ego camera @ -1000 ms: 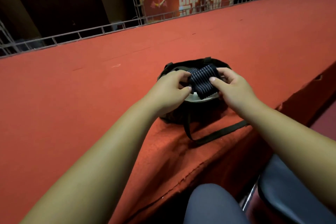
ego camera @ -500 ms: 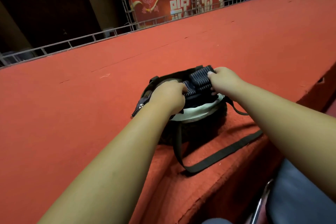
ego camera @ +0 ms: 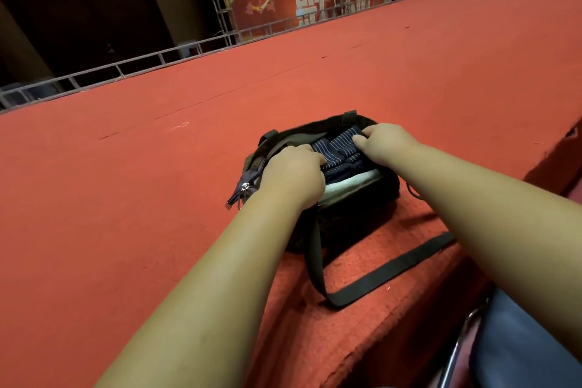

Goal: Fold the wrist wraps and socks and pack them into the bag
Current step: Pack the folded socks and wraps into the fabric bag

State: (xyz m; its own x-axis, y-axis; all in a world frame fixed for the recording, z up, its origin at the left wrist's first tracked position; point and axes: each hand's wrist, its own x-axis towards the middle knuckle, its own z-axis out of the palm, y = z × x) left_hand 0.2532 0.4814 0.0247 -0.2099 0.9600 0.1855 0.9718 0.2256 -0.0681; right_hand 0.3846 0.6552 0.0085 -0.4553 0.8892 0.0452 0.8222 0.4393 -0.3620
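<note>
Dark, white-striped wrist wrap [ego camera: 340,148], folded; gripped inside the open bag [ego camera: 362,211].

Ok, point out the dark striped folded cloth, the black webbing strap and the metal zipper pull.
dark striped folded cloth [ego camera: 338,148], head view, on its striped top.
black webbing strap [ego camera: 393,269], head view, on the flat run lying nearest.
metal zipper pull [ego camera: 244,188], head view, on its shiny round stud.

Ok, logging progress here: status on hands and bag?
Left hand, right hand both grip striped bundle. Bundle in open bag mouth, over white item. Nothing blocking.
</note>
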